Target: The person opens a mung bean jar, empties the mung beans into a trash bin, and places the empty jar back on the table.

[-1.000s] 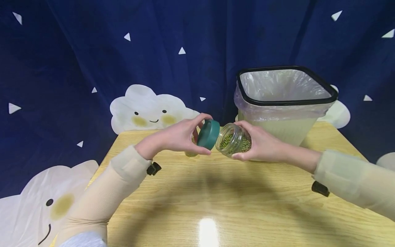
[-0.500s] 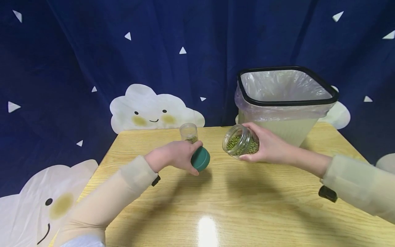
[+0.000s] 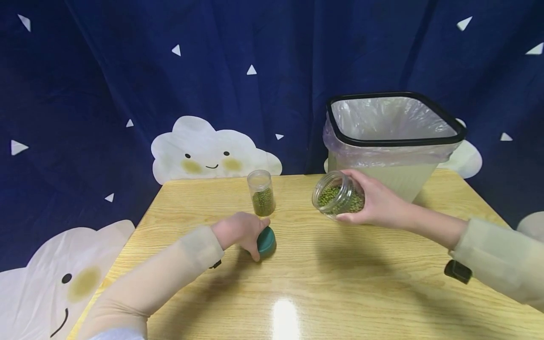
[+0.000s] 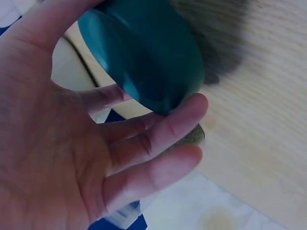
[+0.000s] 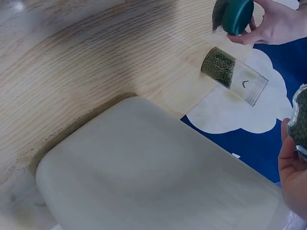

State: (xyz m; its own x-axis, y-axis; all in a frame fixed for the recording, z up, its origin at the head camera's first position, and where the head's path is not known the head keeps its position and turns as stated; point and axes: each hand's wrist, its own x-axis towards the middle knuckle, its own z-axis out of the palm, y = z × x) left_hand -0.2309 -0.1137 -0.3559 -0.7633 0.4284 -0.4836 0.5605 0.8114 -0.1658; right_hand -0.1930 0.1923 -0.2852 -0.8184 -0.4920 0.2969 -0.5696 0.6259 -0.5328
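My left hand (image 3: 241, 230) pinches a round green lid (image 3: 266, 242) by its edge, low over the table in front of a clear jar. In the left wrist view the lid (image 4: 144, 52) sits tilted between thumb and fingers, with a shadow beside it. My right hand (image 3: 378, 200) grips an uncapped clear jar (image 3: 338, 194) partly filled with green beans, tilted with its mouth toward the left. A second clear jar (image 3: 262, 193), taller and narrower, stands upright without a lid on the table, green beans filling its lower part.
A cream bin (image 3: 374, 174) with a black rim and a plastic liner stands at the table's back right, close behind my right hand. A dark blue curtain (image 3: 289, 85) with clouds and triangles hangs beyond the wooden table (image 3: 331, 293).
The left hand has carried the green lid away from the held jar, down and to the left, uncovering the standing jar. The right hand has shifted slightly right with its jar.
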